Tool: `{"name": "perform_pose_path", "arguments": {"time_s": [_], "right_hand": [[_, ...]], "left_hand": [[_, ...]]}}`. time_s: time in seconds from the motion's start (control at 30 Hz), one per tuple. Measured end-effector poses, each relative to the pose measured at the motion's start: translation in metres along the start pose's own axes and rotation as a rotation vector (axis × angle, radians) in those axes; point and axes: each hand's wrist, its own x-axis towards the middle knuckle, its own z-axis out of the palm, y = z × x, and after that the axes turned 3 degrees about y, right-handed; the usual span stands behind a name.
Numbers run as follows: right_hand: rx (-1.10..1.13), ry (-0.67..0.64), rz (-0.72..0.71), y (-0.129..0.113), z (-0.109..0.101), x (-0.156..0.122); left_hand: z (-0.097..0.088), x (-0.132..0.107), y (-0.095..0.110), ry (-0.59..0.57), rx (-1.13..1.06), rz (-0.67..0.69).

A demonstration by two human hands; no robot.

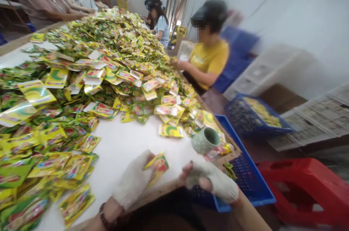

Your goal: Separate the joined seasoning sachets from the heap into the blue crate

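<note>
Head view: left hand point(133, 183) gripping yellow sachet point(158, 163), right hand point(215, 183) just beside.

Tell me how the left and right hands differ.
The left hand pinches a yellow-green sachet; the right hand holds nothing that shows. The left hand is over the white tabletop; the right hand sits at its edge, by the blue crate. Both wear white knit gloves.
</note>
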Motion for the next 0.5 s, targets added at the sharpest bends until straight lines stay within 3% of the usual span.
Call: {"name": "perform_pose_path", "arguments": {"time_s": [0.13,0.23,0.33,0.4,0.5], "right_hand": [[-0.738,0.519,-0.278,-0.010,-0.005,0.071],[-1.084,0.772,-0.233,-0.004,-0.020,0.119],[-1.213,0.928,-0.073,0.000,-0.028,0.148],[-1.231,0.970,-0.043,0.004,-0.023,0.158],[-1.180,0.840,-0.197,0.014,0.003,0.163]], "left_hand": [[-0.027,-0.007,-0.017,0.084,0.010,-0.023],[-0.029,-0.013,-0.027,0.114,0.055,-0.041],[-0.020,-0.016,-0.035,0.169,0.136,-0.027],[-0.015,-0.015,-0.041,0.200,0.178,-0.024],[-0.009,-0.011,-0.051,0.221,0.220,-0.021]]}}
